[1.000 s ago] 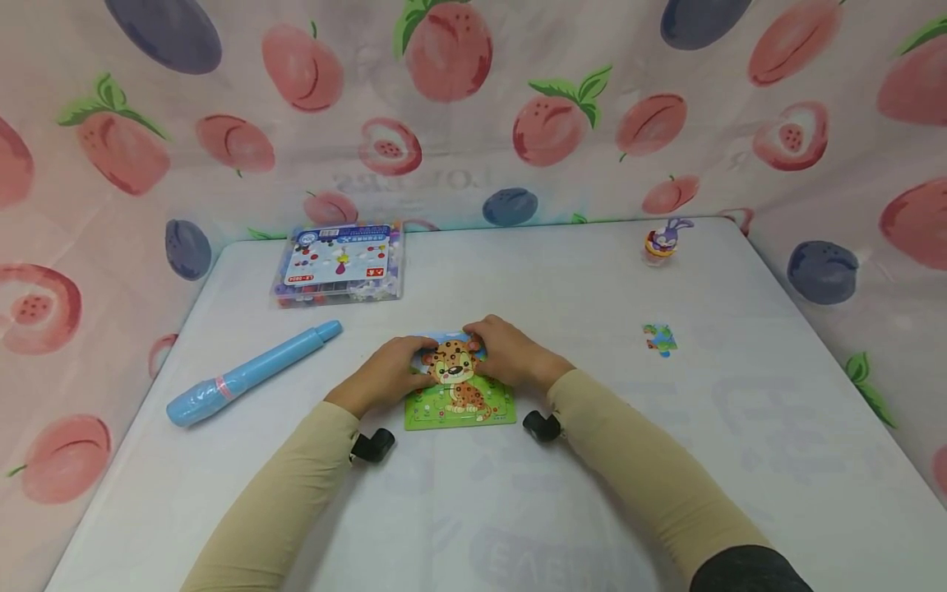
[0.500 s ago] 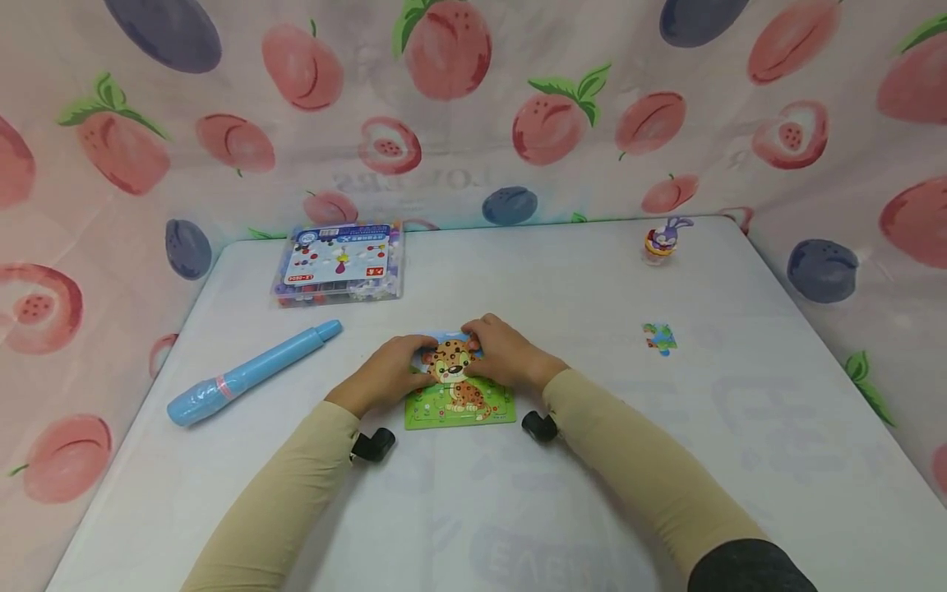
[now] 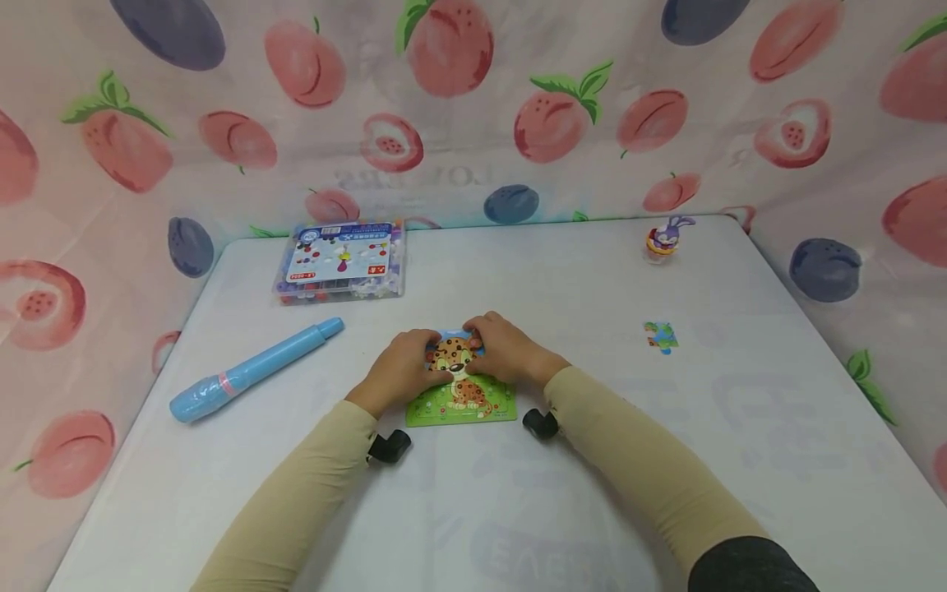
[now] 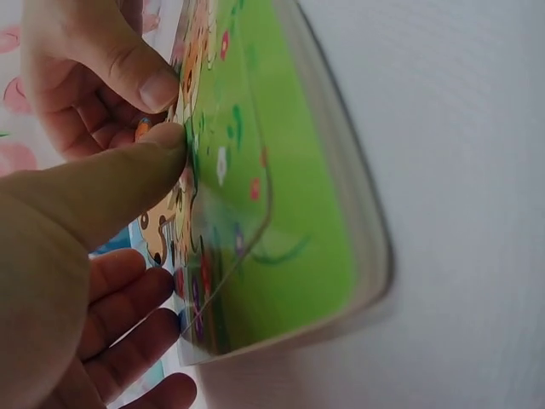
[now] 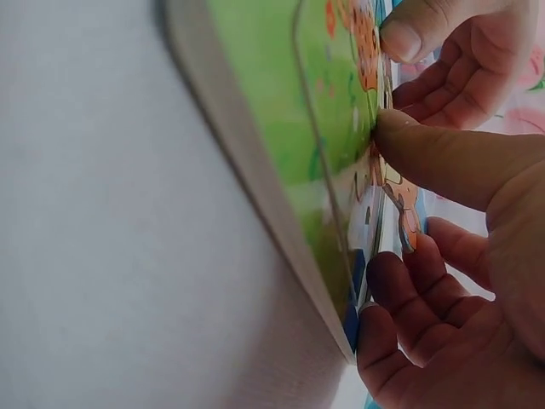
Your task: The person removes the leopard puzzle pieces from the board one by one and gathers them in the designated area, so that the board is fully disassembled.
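Grasping the far half of the leopard puzzle [image 3: 468, 399] with left hand [image 3: 399, 370] and right hand [image 3: 510, 349] alike, setting both thumbs just beside each other on the printed face and curling fingers round toward the far side. Lying face up between the two hands, with the green edge facing the wearer. Seeming light and stiff, judging by the pale, even board edge; likely feeling slick on the glossy face, and probably shedding pieces if tipped. Probably gripping best by the outer rim, just outside each hand, while spreading thumbs over the pieces; needing little force, and perhaps creasing at the tabs under a hard pinch.

Resting on a white, smooth-looking worktop [image 3: 592, 501], faintly showing lettering nearer the wearer than either hand. Showing a loose puzzle piece [image 3: 661, 337] well right of the right hand, a purple-eared figurine [image 3: 664, 240] beyond that, a blue tube [image 3: 255, 368] left of the left hand, and a plastic box [image 3: 340, 261] farther off. Hanging behind everything, beyond both hands, in peach-printed folds of cloth [image 3: 455, 49].
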The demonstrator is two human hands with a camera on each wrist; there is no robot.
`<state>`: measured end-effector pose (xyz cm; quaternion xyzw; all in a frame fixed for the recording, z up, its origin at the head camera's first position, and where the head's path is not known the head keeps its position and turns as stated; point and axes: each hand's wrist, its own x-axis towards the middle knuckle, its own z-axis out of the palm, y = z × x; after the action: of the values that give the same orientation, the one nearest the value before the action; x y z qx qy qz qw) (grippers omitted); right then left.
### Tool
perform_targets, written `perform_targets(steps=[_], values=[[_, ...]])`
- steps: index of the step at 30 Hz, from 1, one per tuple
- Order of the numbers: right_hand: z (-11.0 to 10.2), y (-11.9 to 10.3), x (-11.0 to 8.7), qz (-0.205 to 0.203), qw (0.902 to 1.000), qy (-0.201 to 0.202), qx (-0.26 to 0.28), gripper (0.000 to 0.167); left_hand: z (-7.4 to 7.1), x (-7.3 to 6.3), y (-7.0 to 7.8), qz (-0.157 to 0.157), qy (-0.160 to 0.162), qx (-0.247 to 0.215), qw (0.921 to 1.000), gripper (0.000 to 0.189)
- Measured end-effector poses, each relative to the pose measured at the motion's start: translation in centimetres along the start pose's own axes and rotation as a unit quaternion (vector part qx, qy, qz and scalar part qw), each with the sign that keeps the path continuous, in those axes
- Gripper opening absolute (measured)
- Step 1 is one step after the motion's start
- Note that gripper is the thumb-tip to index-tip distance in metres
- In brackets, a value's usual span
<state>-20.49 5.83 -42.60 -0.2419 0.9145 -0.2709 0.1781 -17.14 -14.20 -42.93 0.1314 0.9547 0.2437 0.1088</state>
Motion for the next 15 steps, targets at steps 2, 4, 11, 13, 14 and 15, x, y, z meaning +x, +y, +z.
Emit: perform_targets(steps=[2, 4, 11, 13, 14, 15], values=[[-0.02, 0.02, -0.03, -0.004, 1.0, 0.003, 0.001, 0.061, -0.02, -0.03, 0.09, -0.003, -0.001, 0.0, 1.0, 0.068], [-0.03, 0.05, -0.03, -0.009, 0.9999, 0.007, 0.003, 0.059, -0.05, -0.06, 0.17, -0.005, -0.001, 0.002, 1.0, 0.068], [-0.03, -0.12, -0.04, -0.008, 0.9997, 0.018, 0.011, 0.055, -0.04, -0.06, 0.15, -0.011, -0.004, -0.001, 0.9999, 0.068], [-0.05, -0.22, -0.11, -0.008, 0.9997, 0.02, 0.012, 0.054, -0.04, -0.08, 0.14, -0.013, -0.006, -0.002, 0.9999, 0.068], [-0.05, -0.26, -0.13, -0.01, 0.9997, 0.021, 0.012, 0.053, -0.05, -0.09, 0.14, -0.013, -0.006, -0.003, 0.9999, 0.069], [-0.06, -0.29, -0.16, -0.011, 0.9996, 0.022, 0.013, 0.053, -0.04, -0.08, 0.13, -0.014, -0.007, -0.004, 0.9999, 0.069]])
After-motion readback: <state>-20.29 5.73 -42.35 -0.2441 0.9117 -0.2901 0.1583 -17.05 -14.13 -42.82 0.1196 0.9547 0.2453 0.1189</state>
